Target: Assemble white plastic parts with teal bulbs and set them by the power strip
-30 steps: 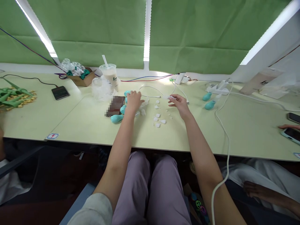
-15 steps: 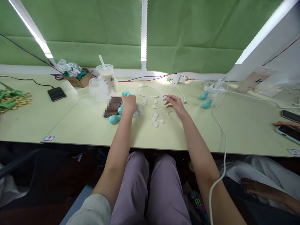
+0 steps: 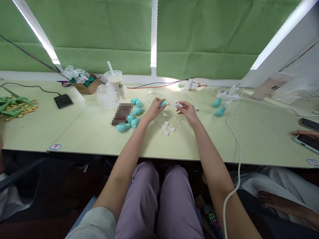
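Note:
My left hand (image 3: 154, 110) is closed round a turquoise bulb-shaped piece (image 3: 162, 104), whose end points to the right. Facing it across a small gap, my right hand (image 3: 187, 113) pinches a small white pointed piece (image 3: 178, 105) between thumb and fingers. Several white drop-shaped pieces (image 3: 171, 129) lie on the table between my forearms, with tiny translucent bits beside them. Left of my left hand lie several more turquoise bulbs (image 3: 138, 111). A dark, partly pixelated flat object (image 3: 122, 114) is next to them.
A drink cup with a straw (image 3: 116, 83) stands behind a crumpled plastic bag (image 3: 107, 96). A cardboard box (image 3: 87, 87) is further left. One long white cable (image 3: 235, 139) hangs over the table edge across my right arm. Two bulbs with white tips (image 3: 220, 111) lie right; another person's hand (image 3: 305, 132) touches a phone.
My left hand has moved right from the group of bulbs, bringing one bulb toward my right hand. My right hand stays nearly in place with the white piece.

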{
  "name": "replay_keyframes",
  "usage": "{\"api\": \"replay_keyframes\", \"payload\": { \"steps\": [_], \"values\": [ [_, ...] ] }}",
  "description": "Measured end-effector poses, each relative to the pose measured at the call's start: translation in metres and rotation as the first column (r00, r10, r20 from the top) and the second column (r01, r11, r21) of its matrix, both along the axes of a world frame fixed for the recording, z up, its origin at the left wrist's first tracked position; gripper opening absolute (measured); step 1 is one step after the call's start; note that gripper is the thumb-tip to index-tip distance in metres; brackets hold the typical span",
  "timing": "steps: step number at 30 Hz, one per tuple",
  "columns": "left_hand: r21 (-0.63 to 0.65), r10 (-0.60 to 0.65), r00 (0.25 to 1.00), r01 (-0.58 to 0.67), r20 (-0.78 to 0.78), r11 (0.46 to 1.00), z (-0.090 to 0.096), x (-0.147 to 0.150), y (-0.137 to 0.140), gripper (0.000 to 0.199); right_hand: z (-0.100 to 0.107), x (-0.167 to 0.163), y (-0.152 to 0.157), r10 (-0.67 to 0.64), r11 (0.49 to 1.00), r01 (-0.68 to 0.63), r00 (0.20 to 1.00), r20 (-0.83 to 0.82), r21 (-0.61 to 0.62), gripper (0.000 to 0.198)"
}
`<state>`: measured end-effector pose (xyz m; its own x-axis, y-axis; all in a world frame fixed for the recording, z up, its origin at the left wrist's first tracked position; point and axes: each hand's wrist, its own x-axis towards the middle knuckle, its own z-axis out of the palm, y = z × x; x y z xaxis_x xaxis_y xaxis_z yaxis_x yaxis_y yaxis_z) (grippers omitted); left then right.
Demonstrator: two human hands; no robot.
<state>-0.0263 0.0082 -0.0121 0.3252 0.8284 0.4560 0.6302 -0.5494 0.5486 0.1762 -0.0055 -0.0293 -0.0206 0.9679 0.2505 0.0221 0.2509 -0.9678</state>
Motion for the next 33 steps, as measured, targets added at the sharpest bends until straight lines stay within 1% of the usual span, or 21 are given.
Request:
{"api": "replay_keyframes", "payload": {
  "steps": [1,3,7,9,11,13,16,20,27,33],
  "values": [
    [0.003,-0.054,0.998,0.054,0.022,0.999,-0.004,0.005,0.0,0.035,0.0,0.001,0.001,-0.005,1.0,0.005,1.0,-0.003,0.004,0.046],
    [0.007,-0.114,0.993,0.114,0.039,0.993,-0.009,0.013,-0.001,0.033,-0.001,0.001,0.001,0.0,1.0,0.0,1.0,0.0,0.016,0.045],
    [0.047,-0.138,0.989,0.136,0.048,0.99,-0.01,0.017,-0.002,0.026,-0.002,0.003,0.002,0.017,0.999,-0.019,0.999,0.037,0.051,0.04],
    [0.055,-0.155,0.987,0.153,0.032,0.987,-0.01,0.017,-0.002,0.025,-0.002,0.003,0.001,0.016,0.997,-0.02,0.998,0.056,0.073,0.039],
    [0.035,-0.17,0.985,0.17,0.005,0.985,-0.009,0.017,-0.003,0.028,-0.002,0.003,0.001,0.005,0.995,-0.013,0.997,0.076,0.095,0.037],
    [0.015,-0.169,0.985,0.169,-0.016,0.985,-0.009,0.017,-0.003,0.03,-0.001,0.002,0.0,-0.012,0.993,0.001,0.995,0.097,0.117,0.036],
    [0.028,-0.149,0.988,0.15,-0.027,0.988,-0.012,0.018,-0.003,0.027,0.0,0.003,-0.002,-0.033,0.987,0.011,0.991,0.132,0.159,0.033],
    [0.058,-0.16,0.987,0.162,-0.03,0.985,-0.016,0.018,-0.002,0.025,-0.001,0.004,-0.003,-0.009,0.979,-0.03,0.982,0.186,0.202,0.03],
    [0.035,-0.155,0.987,0.157,-0.042,0.987,-0.015,0.021,-0.004,0.022,-0.002,0.006,-0.005,0.005,0.975,-0.062,0.966,0.259,0.212,0.033],
    [-0.023,-0.123,0.991,0.122,-0.044,0.992,-0.012,0.026,-0.008,0.023,-0.002,0.008,-0.004,-0.008,0.977,-0.052,0.959,0.284,0.206,0.036]
  ]
}}
